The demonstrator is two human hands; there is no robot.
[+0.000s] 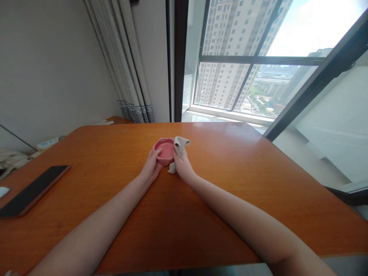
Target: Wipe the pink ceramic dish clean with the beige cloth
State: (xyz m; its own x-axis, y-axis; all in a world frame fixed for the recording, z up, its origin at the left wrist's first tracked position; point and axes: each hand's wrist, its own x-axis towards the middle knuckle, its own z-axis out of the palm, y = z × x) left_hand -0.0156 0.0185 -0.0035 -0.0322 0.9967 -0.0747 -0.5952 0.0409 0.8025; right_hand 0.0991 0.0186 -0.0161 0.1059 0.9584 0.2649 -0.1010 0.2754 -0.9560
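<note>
A small pink bowl [164, 149] sits near the middle of the orange wooden table [230, 180]. My left hand [152, 165] cups the bowl's left side, thumb on the rim. My right hand [181, 165] grips a crumpled grey cloth [180, 147] and presses it against the bowl's right rim. A tail of the cloth hangs down to the tabletop between my hands.
A dark phone [33, 189] lies flat at the table's left edge. A white remote [47, 143] and other small items rest on a ledge beyond it. Grey curtains [129, 69] hang behind the table, and a large window [258, 57] fills the right.
</note>
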